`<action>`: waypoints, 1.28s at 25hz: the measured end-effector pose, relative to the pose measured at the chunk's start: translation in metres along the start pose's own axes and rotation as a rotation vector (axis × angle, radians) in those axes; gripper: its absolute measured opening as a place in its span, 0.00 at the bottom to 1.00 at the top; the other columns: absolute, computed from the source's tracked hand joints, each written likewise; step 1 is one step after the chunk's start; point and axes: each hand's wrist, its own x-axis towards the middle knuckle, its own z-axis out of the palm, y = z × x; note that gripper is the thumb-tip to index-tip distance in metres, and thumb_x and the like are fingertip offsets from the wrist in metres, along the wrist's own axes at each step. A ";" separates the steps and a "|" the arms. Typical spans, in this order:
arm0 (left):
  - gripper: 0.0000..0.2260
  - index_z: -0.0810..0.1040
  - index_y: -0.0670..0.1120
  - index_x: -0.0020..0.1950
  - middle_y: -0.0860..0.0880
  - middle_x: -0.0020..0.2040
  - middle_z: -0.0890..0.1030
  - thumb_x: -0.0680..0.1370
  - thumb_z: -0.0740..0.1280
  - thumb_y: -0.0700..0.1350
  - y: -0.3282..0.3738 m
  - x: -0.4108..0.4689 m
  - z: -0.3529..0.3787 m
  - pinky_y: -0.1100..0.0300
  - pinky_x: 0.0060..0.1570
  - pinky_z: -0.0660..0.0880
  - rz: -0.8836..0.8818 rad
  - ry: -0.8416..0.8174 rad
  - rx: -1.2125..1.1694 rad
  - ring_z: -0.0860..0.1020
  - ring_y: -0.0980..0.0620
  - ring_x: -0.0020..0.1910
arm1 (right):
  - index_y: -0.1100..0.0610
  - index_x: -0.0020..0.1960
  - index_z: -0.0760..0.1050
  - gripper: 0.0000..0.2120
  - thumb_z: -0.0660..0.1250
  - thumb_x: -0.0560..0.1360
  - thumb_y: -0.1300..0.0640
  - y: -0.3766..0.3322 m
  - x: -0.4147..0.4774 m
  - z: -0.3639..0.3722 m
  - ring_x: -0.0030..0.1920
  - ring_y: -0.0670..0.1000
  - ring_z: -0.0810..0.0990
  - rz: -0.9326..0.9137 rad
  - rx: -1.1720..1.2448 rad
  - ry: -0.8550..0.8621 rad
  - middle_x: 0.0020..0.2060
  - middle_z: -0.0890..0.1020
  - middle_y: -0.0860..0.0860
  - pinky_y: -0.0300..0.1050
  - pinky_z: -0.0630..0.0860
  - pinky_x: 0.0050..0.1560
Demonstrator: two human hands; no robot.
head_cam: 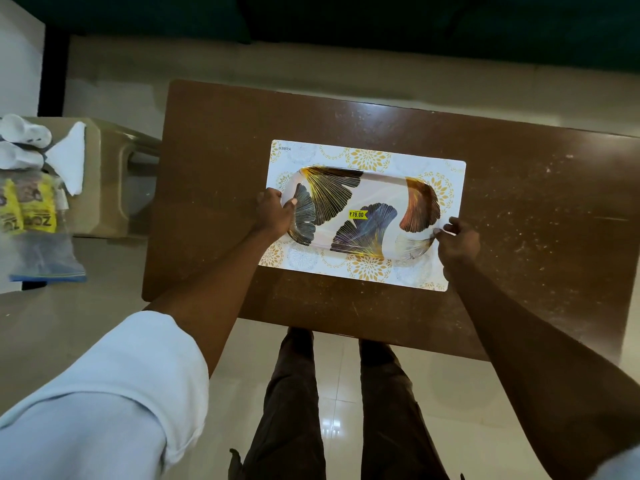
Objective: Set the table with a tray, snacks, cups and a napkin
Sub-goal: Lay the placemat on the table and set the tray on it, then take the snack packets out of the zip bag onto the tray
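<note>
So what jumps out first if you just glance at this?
The leaf-patterned tray at the middle of the brown table, lying on a white and gold placemat. The left hand and right hand hold its two ends. A yellow price sticker sits at its centre.

The tray [363, 216] is an oblong, round-cornered dish printed with dark and gold fan-shaped leaves, bearing a yellow price sticker at its centre; it lies flat and is gripped at both short ends. Well to the left of the left-end grip stand yellow snack packets [29, 209]. Just beyond them lie white cups [24, 143] and a white napkin [69, 157].
</note>
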 end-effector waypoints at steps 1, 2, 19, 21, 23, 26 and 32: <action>0.22 0.73 0.35 0.70 0.35 0.68 0.75 0.83 0.68 0.49 0.000 -0.004 -0.004 0.51 0.62 0.73 -0.004 -0.007 -0.002 0.76 0.38 0.67 | 0.59 0.74 0.72 0.25 0.72 0.79 0.60 -0.003 -0.001 -0.006 0.68 0.58 0.78 -0.013 -0.031 -0.001 0.67 0.80 0.56 0.51 0.75 0.67; 0.22 0.72 0.35 0.71 0.35 0.70 0.74 0.83 0.67 0.49 -0.001 -0.009 -0.008 0.51 0.65 0.71 -0.005 -0.010 -0.007 0.74 0.38 0.69 | 0.60 0.74 0.73 0.25 0.72 0.79 0.60 -0.006 -0.002 -0.012 0.68 0.58 0.78 -0.036 -0.069 -0.005 0.67 0.80 0.57 0.51 0.74 0.67; 0.25 0.68 0.43 0.77 0.44 0.75 0.71 0.85 0.61 0.56 0.079 -0.264 -0.298 0.52 0.74 0.68 0.098 0.232 -0.101 0.72 0.46 0.74 | 0.67 0.77 0.67 0.27 0.69 0.81 0.60 -0.259 -0.248 -0.075 0.68 0.66 0.76 -0.733 -0.358 -0.419 0.68 0.77 0.68 0.55 0.73 0.67; 0.25 0.66 0.43 0.77 0.43 0.76 0.69 0.85 0.60 0.56 0.082 -0.289 -0.356 0.48 0.74 0.67 0.111 0.322 -0.080 0.69 0.44 0.75 | 0.64 0.78 0.64 0.29 0.68 0.82 0.56 -0.317 -0.298 -0.066 0.71 0.64 0.74 -0.921 -0.442 -0.474 0.71 0.74 0.66 0.54 0.72 0.69; 0.25 0.66 0.42 0.77 0.41 0.76 0.69 0.85 0.60 0.56 0.070 -0.315 -0.413 0.48 0.73 0.67 0.103 0.452 -0.065 0.69 0.42 0.75 | 0.61 0.81 0.62 0.33 0.70 0.80 0.55 -0.369 -0.355 -0.055 0.77 0.61 0.68 -1.061 -0.432 -0.496 0.77 0.68 0.61 0.54 0.66 0.76; 0.26 0.66 0.44 0.77 0.43 0.76 0.69 0.84 0.62 0.56 0.032 -0.356 -0.500 0.46 0.73 0.67 0.076 0.638 -0.026 0.69 0.41 0.75 | 0.58 0.81 0.60 0.37 0.73 0.79 0.52 -0.449 -0.447 -0.040 0.76 0.61 0.67 -1.294 -0.403 -0.489 0.77 0.68 0.60 0.54 0.66 0.76; 0.27 0.66 0.43 0.78 0.42 0.78 0.67 0.84 0.61 0.59 -0.110 -0.426 -0.648 0.44 0.73 0.67 -0.024 0.856 -0.010 0.68 0.40 0.76 | 0.57 0.82 0.60 0.37 0.72 0.79 0.48 -0.539 -0.635 0.024 0.77 0.62 0.65 -1.608 -0.261 -0.485 0.77 0.67 0.60 0.60 0.65 0.76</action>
